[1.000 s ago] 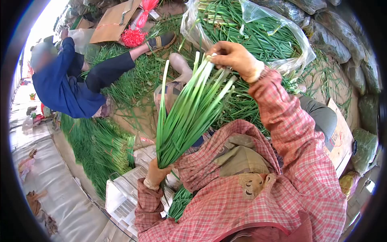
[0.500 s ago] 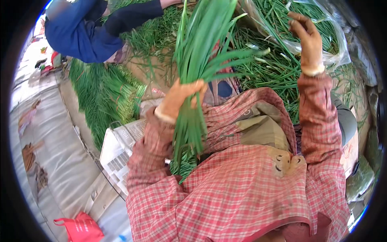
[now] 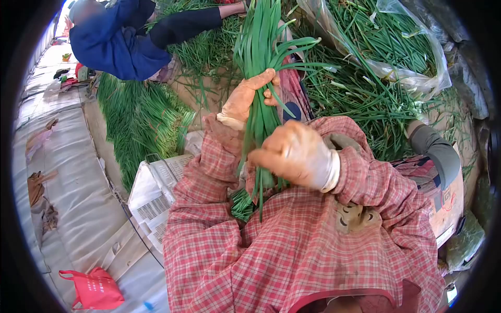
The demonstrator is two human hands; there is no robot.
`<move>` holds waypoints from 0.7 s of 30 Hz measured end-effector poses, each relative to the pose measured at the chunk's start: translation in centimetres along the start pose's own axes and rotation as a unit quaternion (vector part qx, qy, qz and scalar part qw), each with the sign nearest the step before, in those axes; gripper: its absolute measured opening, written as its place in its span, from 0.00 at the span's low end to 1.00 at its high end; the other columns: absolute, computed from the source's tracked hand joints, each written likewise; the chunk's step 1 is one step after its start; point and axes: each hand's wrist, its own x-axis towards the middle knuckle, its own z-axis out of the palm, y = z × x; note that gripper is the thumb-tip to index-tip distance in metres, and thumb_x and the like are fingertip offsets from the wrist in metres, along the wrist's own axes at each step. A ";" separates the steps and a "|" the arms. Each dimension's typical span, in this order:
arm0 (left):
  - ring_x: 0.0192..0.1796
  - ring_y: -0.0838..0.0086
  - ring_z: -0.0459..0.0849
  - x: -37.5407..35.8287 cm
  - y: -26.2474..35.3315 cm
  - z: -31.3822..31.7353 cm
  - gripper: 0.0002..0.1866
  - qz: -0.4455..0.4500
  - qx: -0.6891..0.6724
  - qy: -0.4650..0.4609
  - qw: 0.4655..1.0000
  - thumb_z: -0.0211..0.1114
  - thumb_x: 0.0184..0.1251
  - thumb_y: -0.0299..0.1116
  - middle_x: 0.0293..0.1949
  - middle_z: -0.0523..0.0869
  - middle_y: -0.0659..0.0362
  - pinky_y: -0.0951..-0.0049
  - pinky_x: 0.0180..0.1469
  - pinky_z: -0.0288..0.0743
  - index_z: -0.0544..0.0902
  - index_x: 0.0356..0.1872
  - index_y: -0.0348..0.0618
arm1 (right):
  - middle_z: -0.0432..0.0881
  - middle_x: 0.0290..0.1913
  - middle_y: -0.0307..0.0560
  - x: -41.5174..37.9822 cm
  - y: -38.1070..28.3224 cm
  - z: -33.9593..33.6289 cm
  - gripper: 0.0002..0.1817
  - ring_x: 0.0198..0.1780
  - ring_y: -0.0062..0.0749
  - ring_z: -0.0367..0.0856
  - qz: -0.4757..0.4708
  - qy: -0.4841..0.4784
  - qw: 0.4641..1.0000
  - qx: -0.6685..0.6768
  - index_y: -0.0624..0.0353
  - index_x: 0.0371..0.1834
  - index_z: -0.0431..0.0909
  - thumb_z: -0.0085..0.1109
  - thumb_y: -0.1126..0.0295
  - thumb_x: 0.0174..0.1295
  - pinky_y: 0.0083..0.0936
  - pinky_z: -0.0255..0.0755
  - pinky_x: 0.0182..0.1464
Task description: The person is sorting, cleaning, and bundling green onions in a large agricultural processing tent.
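Pale sheeting [image 3: 75, 177] covers the left side, a red bag [image 3: 98, 289] lying near on it. Rightward, piled greens [image 3: 138, 115] lie beyond a white crate [image 3: 159, 180]. Mid-scene, the left hand [image 3: 251, 98] still grips the green bunch [image 3: 263, 125] around its middle. The right hand [image 3: 297, 156], half a second ago raised by the clear plastic [image 3: 437, 81] far right, has come over the lower leaves, blurred, fingers curled; whether it holds any, I can't tell.

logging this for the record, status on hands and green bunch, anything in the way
Left hand closed around bunch. Right hand blurred, grip unclear. It hides part of bunch's lower end; no other obstruction seen.
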 end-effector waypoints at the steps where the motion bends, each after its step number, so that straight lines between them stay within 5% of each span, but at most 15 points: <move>1: 0.20 0.86 0.62 -0.3 0.1 0.0 0.12 -0.012 -0.013 0.009 1.000 0.54 0.66 0.41 0.17 0.62 0.71 0.89 0.20 0.58 0.71 0.32 0.43 | 0.73 0.24 0.37 -0.7 1.3 1.1 0.09 0.27 0.28 0.74 0.009 0.089 0.992 0.087 0.55 0.33 0.76 0.56 0.70 0.45 0.26 0.68 0.29; 3: 0.20 0.86 0.63 -0.7 0.4 0.7 0.12 -0.038 -0.040 0.022 0.998 0.54 0.65 0.41 0.17 0.63 0.70 0.88 0.19 0.59 0.71 0.32 0.43 | 0.78 0.29 0.41 -0.7 1.4 0.0 0.08 0.29 0.25 0.76 0.250 0.260 0.888 0.286 0.59 0.34 0.76 0.58 0.74 0.50 0.23 0.70 0.34; 4: 0.20 0.86 0.64 -0.3 0.0 0.1 0.12 -0.015 -0.065 0.009 0.998 0.55 0.65 0.41 0.17 0.64 0.70 0.87 0.18 0.60 0.71 0.32 0.43 | 0.80 0.33 0.43 -1.2 1.8 -1.8 0.08 0.31 0.23 0.77 0.337 0.250 0.852 0.314 0.61 0.35 0.76 0.60 0.75 0.52 0.21 0.71 0.36; 9: 0.20 0.85 0.64 0.3 -0.3 -0.2 0.11 0.000 -0.101 -0.048 0.994 0.54 0.66 0.40 0.17 0.64 0.69 0.87 0.21 0.61 0.70 0.32 0.43 | 0.74 0.23 0.40 -3.7 -0.8 -3.5 0.09 0.28 0.34 0.75 0.152 0.106 0.981 0.065 0.54 0.22 0.74 0.64 0.64 0.45 0.30 0.69 0.32; 14: 0.22 0.84 0.68 0.8 -0.7 -0.7 0.06 -0.007 -0.212 -0.070 0.975 0.59 0.62 0.32 0.29 0.75 0.63 0.84 0.20 0.65 0.73 0.34 0.42 | 0.69 0.20 0.39 -3.4 -1.1 -1.5 0.13 0.27 0.33 0.72 0.143 0.003 0.989 -0.048 0.52 0.19 0.69 0.62 0.60 0.42 0.30 0.66 0.33; 21: 0.22 0.85 0.67 0.4 -0.8 0.0 0.07 0.013 -0.180 -0.045 0.982 0.59 0.62 0.33 0.29 0.74 0.64 0.85 0.21 0.65 0.73 0.34 0.43 | 0.67 0.20 0.39 -2.6 0.3 -0.1 0.07 0.26 0.31 0.68 0.096 0.071 0.981 -0.153 0.53 0.19 0.67 0.55 0.66 0.41 0.26 0.63 0.30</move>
